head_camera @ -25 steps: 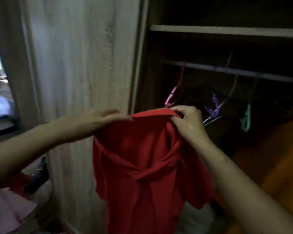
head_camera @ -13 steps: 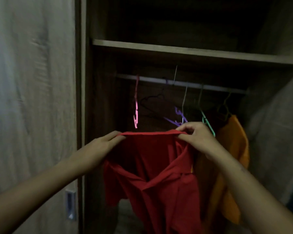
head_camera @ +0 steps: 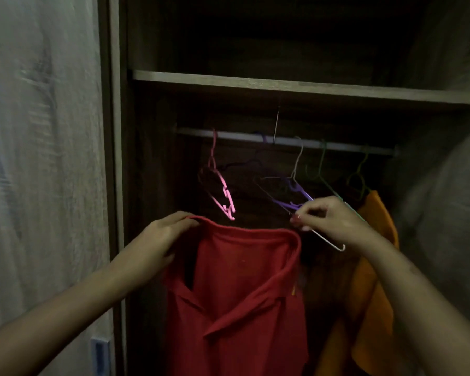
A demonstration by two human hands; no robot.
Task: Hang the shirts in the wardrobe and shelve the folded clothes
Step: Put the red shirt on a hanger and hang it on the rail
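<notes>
Far left, the pale wood-grain wardrobe door (head_camera: 44, 158) fills the view, with a small recessed handle (head_camera: 100, 354) low near its edge; right of it the dim wardrobe interior opens, a shelf (head_camera: 282, 86) crossing above a metal rail (head_camera: 337, 144).

The left hand (head_camera: 164, 236) is clamped on the left end of the red shirt (head_camera: 242, 308) hem, fingers curled over the edge; the shirt hangs from this hand alone, collar downward, in front of the open wardrobe and below the rail; its right hem corner sags free.

On the rail, a pink hanger (head_camera: 223, 194) hangs farthest left, then a purple hanger (head_camera: 293, 196), a white wire hanger (head_camera: 320, 234), and a green hanger (head_camera: 323, 172).

The right hand (head_camera: 334, 221) is apart from the shirt, thumb and fingers pinched on the white wire hanger's lower arm.

Far right, an orange garment (head_camera: 375, 267) hangs from a hanger on the rail, just beside the right forearm.
</notes>
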